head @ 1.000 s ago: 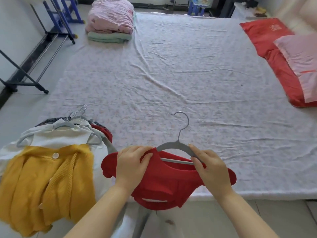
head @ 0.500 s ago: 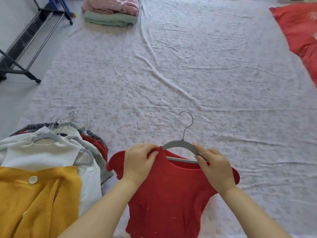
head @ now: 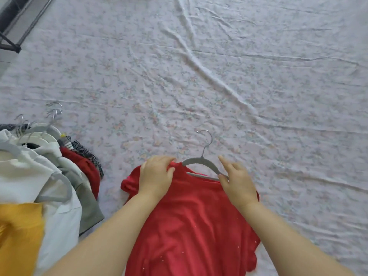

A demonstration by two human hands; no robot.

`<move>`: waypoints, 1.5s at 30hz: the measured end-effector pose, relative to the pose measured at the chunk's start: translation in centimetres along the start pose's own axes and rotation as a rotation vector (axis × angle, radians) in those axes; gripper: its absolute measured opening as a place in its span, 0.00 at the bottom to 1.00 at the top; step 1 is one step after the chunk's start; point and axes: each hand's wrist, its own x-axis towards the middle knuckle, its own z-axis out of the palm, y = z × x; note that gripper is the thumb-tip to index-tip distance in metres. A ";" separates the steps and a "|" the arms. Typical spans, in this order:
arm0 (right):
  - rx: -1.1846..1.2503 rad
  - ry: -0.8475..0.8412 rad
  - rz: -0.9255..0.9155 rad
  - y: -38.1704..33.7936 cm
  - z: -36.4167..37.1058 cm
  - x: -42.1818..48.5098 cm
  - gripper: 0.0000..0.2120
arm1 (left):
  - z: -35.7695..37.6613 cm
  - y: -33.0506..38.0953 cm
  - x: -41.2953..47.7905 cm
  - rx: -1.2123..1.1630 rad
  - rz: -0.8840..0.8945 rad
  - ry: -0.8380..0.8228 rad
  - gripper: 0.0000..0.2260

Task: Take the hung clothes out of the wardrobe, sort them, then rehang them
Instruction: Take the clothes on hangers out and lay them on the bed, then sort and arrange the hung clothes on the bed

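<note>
Two hands work at the neckline of a red top [head: 191, 222], which lies on the floral bedsheet [head: 219, 86] in the lower centre of the frame with its hem running off the bottom edge. Your left hand [head: 157, 174] has its fingers curled and pinches the red fabric at the shoulder, just beside the left arm of the grey hanger [head: 201, 161]. Your right hand [head: 237, 182] holds the hanger's right arm between thumb and fingers, with the index finger extended above it; motion blur softens the fingertips. The hanger sits partly inside the neckline, its metal hook pointing toward the top of the frame. At the lower left, apart from the red top, lies a pile of clothes on hangers [head: 65, 162]. A white garment [head: 23, 176] is uppermost, a yellow knit [head: 18, 236] fills the bottom-left corner, and grey, red and checked pieces show at the right edge. Several metal hooks [head: 53, 110] fan out at the pile's top. In the upper left corner a dark metal frame [head: 10, 45] stands on the floor beside the sheet.
</note>
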 end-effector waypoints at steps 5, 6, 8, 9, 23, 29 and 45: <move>-0.042 -0.094 0.050 0.9 2.9 -2.0 0.25 | 2.1 -1.5 -1.5 0.082 -0.006 -0.111 0.17; -0.049 -0.111 0.049 0.9 3.2 -2.8 0.25 | 2.2 -1.7 -2.0 0.108 -0.014 -0.135 0.18; -0.069 -0.154 0.049 0.6 3.3 -4.3 0.26 | 1.8 -2.0 -3.0 0.139 -0.036 -0.165 0.19; -0.076 -0.171 0.049 0.2 3.2 -5.0 0.26 | 1.4 -2.0 -3.5 0.150 -0.047 -0.173 0.19; -0.023 -0.186 -0.101 -9.9 -5.1 -13.3 0.23 | -12.5 1.7 -12.0 0.216 -0.106 -0.066 0.18; -0.026 -0.209 -0.229 -15.0 -5.7 -16.0 0.22 | -18.5 -0.8 -17.4 0.207 -0.216 -0.004 0.16; -0.226 -0.309 -0.333 -34.2 5.4 -13.1 0.20 | -29.6 -18.8 -19.2 0.081 -0.342 -0.003 0.17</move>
